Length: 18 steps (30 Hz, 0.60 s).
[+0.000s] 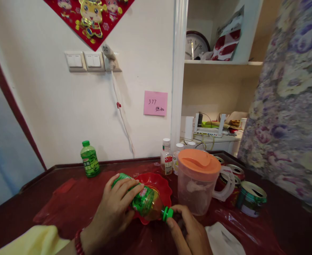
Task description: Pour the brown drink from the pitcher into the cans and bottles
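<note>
A green-labelled drink bottle (144, 199) is tilted on its side over a red scalloped dish (165, 186), its neck pointing right. My left hand (120, 198) is wrapped round the bottle's body from above. At the neck, the thumb and fingers of my right hand (186, 230) pinch the green bottle cap (168, 213). The cap sits on the bottle's mouth; whether it is tight or loose I cannot tell. Part of the dish is hidden beneath the bottle and my left hand.
Another green bottle (90, 159) stands upright by the wall. To the right are a pitcher with an orange lid (198, 161), several clear bottles with white caps (166, 156) and several cans (251, 199). A white cloth or paper (223, 239) lies beside my right hand.
</note>
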Each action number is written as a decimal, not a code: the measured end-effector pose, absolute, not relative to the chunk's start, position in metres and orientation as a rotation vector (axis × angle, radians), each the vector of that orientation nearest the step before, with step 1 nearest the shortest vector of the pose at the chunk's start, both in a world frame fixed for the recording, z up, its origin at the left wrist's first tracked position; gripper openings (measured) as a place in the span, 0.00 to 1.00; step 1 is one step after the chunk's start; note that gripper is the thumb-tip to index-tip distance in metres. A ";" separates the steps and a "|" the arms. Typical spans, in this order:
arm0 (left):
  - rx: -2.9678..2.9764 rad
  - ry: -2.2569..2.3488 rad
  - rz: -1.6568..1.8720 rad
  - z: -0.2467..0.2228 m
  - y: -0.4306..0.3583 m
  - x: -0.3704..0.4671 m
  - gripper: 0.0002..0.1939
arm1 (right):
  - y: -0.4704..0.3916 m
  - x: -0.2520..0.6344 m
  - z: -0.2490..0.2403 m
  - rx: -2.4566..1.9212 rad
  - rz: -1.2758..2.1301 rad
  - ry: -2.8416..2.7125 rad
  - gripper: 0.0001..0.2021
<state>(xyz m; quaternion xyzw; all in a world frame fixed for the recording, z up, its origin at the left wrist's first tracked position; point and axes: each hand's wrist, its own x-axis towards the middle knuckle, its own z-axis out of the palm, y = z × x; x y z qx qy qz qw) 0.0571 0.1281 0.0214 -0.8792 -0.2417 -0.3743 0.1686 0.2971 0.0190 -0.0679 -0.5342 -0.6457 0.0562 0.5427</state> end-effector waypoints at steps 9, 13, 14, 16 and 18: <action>-2.505 -0.695 -1.076 0.021 0.131 0.056 0.30 | 0.027 0.295 -0.061 -1.030 -0.133 -1.586 0.16; -2.506 -0.701 -1.082 0.021 0.129 0.057 0.30 | 0.027 0.296 -0.061 -1.071 -0.129 -1.547 0.20; -2.508 -0.699 -1.082 0.021 0.129 0.057 0.30 | 0.026 0.296 -0.062 -1.084 -0.108 -1.531 0.21; -2.518 -0.690 -1.081 0.021 0.128 0.057 0.30 | 0.024 0.297 -0.064 -1.108 -0.047 -1.522 0.20; -2.528 -0.684 -1.078 0.022 0.128 0.057 0.29 | 0.023 0.296 -0.066 -1.124 0.020 -1.536 0.16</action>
